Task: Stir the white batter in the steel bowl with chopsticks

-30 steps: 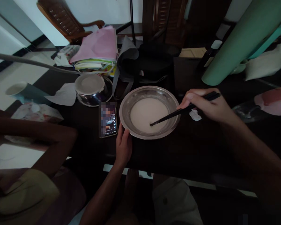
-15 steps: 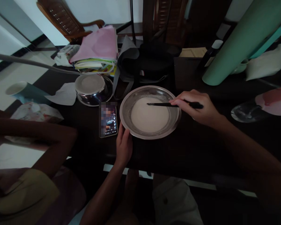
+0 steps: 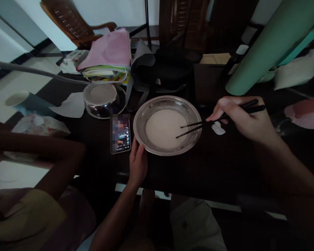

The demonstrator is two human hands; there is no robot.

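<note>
A wide metal bowl (image 3: pixel 139 122) with thick-looking white liquid (image 3: pixel 162 129) in it stands on the dark table. My left hand (image 3: pixel 139 162) grips its lower-left side, thumb at the rim and the other fingers partly hidden beneath. Two black chopsticks (image 3: pixel 196 123) are pinched in my right hand (image 3: pixel 246 120), right of the bowl. Their tips are slightly apart, over the right part of the liquid; whether they touch it I cannot tell. Just left of the bowl lies a phone (image 3: pixel 121 134) with its screen lit. Under the chopsticks, a crumpled white scrap (image 3: pixel 218 128) rests on the table.
An upturned metal bowl (image 3: pixel 104 99), a paper stack (image 3: pixel 107 52) and a dark bag (image 3: pixel 167 71) stand behind. At the right are a green cylinder (image 3: pixel 253 66), a dark bottle (image 3: pixel 232 62) and a pink-topped clear container (image 3: pixel 303 113). Another person's arm (image 3: pixel 36 148) is at the left.
My right hand has drawn back to the right and turned over with the chopsticks, whose tips moved from mid-bowl to its right side and spread. The white scrap is now visible. My left hand stays.
</note>
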